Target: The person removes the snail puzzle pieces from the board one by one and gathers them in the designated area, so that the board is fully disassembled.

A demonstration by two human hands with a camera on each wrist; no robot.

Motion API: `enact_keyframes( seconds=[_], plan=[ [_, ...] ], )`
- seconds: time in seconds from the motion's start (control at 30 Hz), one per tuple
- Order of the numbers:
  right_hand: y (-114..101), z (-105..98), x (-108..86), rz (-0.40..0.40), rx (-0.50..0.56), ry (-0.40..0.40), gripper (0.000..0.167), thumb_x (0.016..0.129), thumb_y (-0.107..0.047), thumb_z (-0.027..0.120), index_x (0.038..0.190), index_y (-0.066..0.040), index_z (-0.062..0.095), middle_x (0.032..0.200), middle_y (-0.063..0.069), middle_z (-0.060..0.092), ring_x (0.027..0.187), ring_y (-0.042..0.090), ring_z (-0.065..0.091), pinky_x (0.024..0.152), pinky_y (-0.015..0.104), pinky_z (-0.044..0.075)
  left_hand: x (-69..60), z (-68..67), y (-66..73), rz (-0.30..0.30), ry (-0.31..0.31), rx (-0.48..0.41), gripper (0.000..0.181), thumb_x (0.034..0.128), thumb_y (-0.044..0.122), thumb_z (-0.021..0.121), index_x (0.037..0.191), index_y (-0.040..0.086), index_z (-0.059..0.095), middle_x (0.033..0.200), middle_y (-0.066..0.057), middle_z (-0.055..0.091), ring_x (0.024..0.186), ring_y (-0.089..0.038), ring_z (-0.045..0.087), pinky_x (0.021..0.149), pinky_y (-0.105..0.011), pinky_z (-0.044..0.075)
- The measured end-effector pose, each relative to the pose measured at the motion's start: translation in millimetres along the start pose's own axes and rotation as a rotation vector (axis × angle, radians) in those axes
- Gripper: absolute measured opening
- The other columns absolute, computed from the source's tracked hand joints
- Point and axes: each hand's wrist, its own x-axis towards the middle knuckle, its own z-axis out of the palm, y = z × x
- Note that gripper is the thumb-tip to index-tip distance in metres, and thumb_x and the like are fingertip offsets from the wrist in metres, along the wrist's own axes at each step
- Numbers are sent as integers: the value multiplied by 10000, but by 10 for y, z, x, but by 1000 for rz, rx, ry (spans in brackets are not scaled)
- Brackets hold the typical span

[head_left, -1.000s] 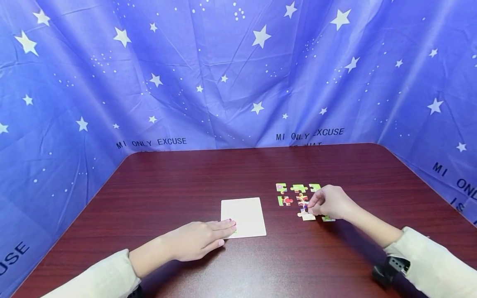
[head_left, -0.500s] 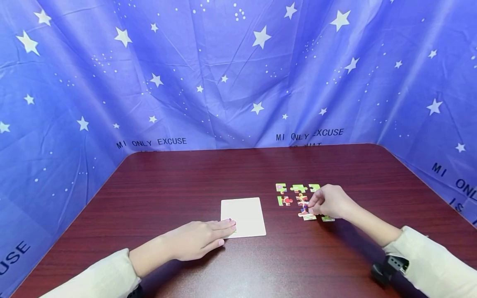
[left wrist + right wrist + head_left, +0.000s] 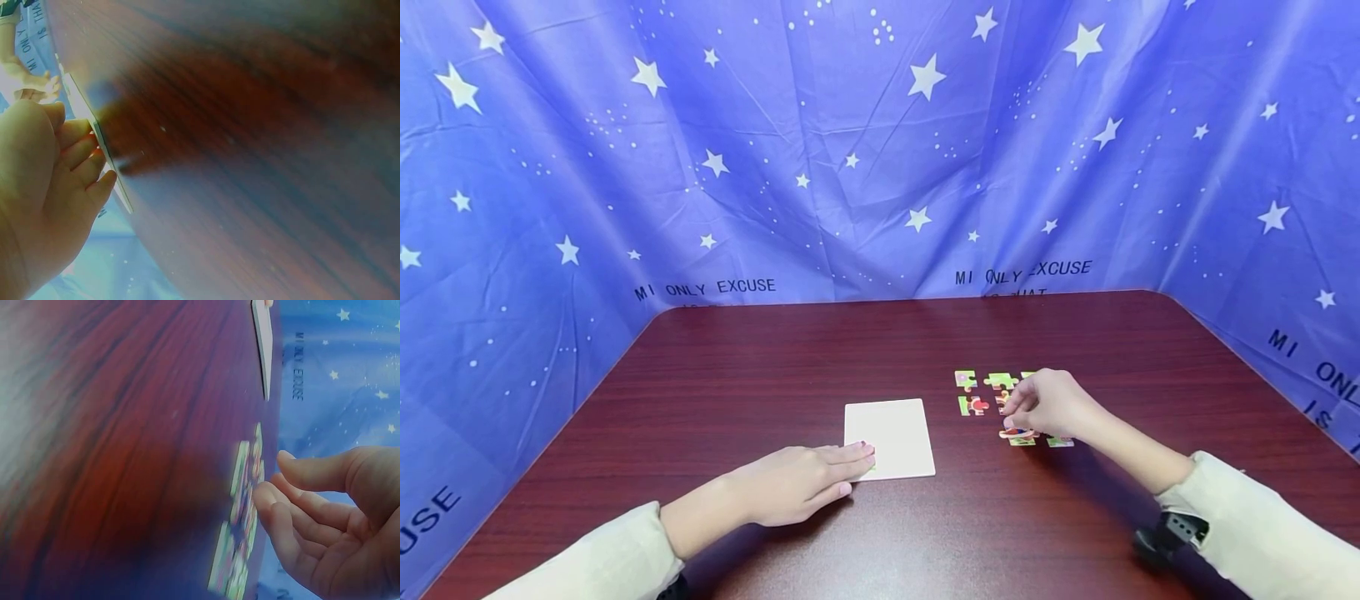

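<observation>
My left hand (image 3: 793,483) lies with straight fingers on the lower left part of a thin white square board (image 3: 895,433). In the left wrist view its fingers (image 3: 81,150) reach to the board's edge. To the right, my right hand (image 3: 1051,403) is over several colourful jigsaw pieces and hides some of them. One red and blue piece (image 3: 1018,433) is just under its fingertips. The right wrist view shows the thumb (image 3: 319,473) apart from the bent fingers, with no piece visible between them. The jigsaw pieces (image 3: 240,519) there are blurred, close to the fingertips.
Green and red jigsaw pieces, such as the green corner piece (image 3: 966,380) and the red piece (image 3: 974,406), lie in loose rows on the dark red wooden table (image 3: 760,358). Behind the table hangs a blue curtain (image 3: 820,125) with white stars.
My right hand has shifted slightly left, and the red and blue piece beneath it looks turned and sits lower. The left hand and the board stay where they were.
</observation>
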Motion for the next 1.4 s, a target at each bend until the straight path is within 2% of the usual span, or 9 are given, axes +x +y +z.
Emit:
enact_keyframes(
  seconds=[0.2, 0.53, 0.57, 0.67, 0.77, 0.8, 0.83, 1.17, 1.4],
  plan=[
    [-175, 100, 106, -23, 35, -26, 50, 749, -118, 784, 770, -106, 740, 681, -8, 726, 572, 52, 628, 557, 215, 517, 4, -20, 7, -20, -15, -3, 452, 1055, 304, 324, 1475, 157, 400, 1538, -3, 397, 1410, -145, 411, 1120, -371, 420],
    [-498, 408, 256, -219, 93, -108, 159, 760, -130, 781, 897, -62, 741, 835, 28, 761, 765, 103, 715, 703, 233, 564, 12, 8, 16, -54, -45, -31, 456, 1053, 323, 327, 1486, 190, 381, 1553, 26, 365, 1424, -123, 381, 1137, -368, 399],
    [-529, 443, 270, -237, 95, -108, 161, 761, -128, 781, 901, -61, 741, 836, 30, 762, 765, 104, 716, 795, 271, 560, 12, 10, 17, -52, -44, -28, 456, 1053, 324, 324, 1485, 190, 382, 1552, 25, 366, 1422, -127, 386, 1135, -370, 402],
    [-620, 539, 300, -266, 119, -122, 167, 761, -106, 780, 912, -48, 736, 826, 32, 759, 738, 81, 704, 788, 290, 571, 12, 14, 17, -47, -40, -24, 454, 1054, 324, 321, 1483, 191, 387, 1549, 22, 372, 1416, -130, 396, 1128, -371, 410],
    [-711, 621, 319, -295, 141, -132, 185, 747, -78, 786, 917, -38, 728, 810, 39, 753, 701, 49, 680, 743, 212, 557, 12, 12, 15, -43, -35, -15, 452, 1054, 324, 321, 1480, 191, 393, 1545, 22, 380, 1410, -127, 405, 1119, -367, 421],
    [-739, 646, 324, -303, 146, -138, 190, 744, -71, 787, 919, -35, 724, 804, 39, 749, 691, 35, 667, 647, 168, 543, 13, 8, 14, -43, -33, -12, 451, 1054, 324, 322, 1479, 193, 395, 1544, 22, 382, 1409, -125, 406, 1117, -366, 424],
    [-767, 673, 329, -312, 150, -138, 197, 737, -66, 791, 919, -36, 722, 798, 39, 746, 679, 24, 658, 636, 146, 531, 12, 6, 12, -41, -31, -7, 450, 1054, 323, 322, 1478, 192, 397, 1542, 22, 385, 1407, -125, 408, 1115, -365, 426],
    [-916, 898, 379, -384, 132, -150, 216, 692, -53, 828, 862, -11, 701, 721, 52, 676, 619, -47, 525, 595, 87, 484, 7, 10, 0, -36, -28, -12, 453, 1056, 334, 310, 1481, 201, 390, 1547, 27, 374, 1412, -135, 403, 1118, -371, 422],
    [-940, 952, 377, -405, 102, -109, 198, 675, -75, 846, 806, -40, 700, 683, 37, 626, 596, -30, 500, 581, 86, 462, -10, -2, -27, -84, -52, -167, 448, 1058, 349, 301, 1491, 251, 362, 1565, 62, 333, 1435, -132, 361, 1152, -401, 373]
  ],
)
